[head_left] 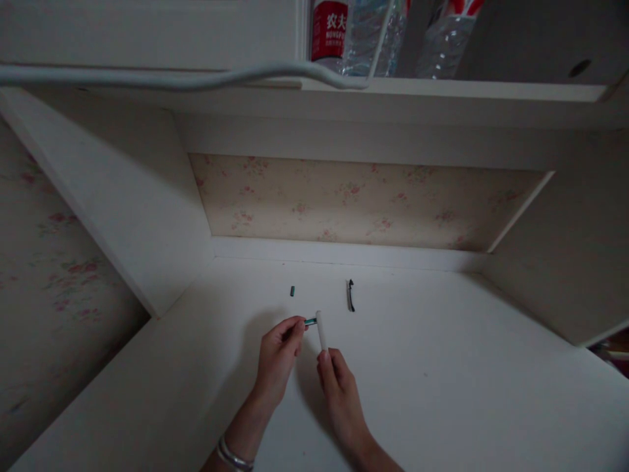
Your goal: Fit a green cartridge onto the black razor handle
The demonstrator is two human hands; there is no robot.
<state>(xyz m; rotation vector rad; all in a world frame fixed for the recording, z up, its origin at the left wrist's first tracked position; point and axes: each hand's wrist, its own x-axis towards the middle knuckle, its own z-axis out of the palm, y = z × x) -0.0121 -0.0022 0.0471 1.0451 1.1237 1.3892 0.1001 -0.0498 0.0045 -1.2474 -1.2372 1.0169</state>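
On the desk (442,380), a small block (292,291) is set to the left and a clip-like piece (350,295) to the right, well apart. In front of both, a rod (322,331) is held by its near end in the right hand (340,390); its far end is met from the left by a short piece (310,322) pinched in the left hand (278,354). The desk is flanked by a left panel (122,190) and a right panel (555,262). Behind, it is bordered by a wall (344,203), above which bottles (329,29) are stood on a shelf (452,90).
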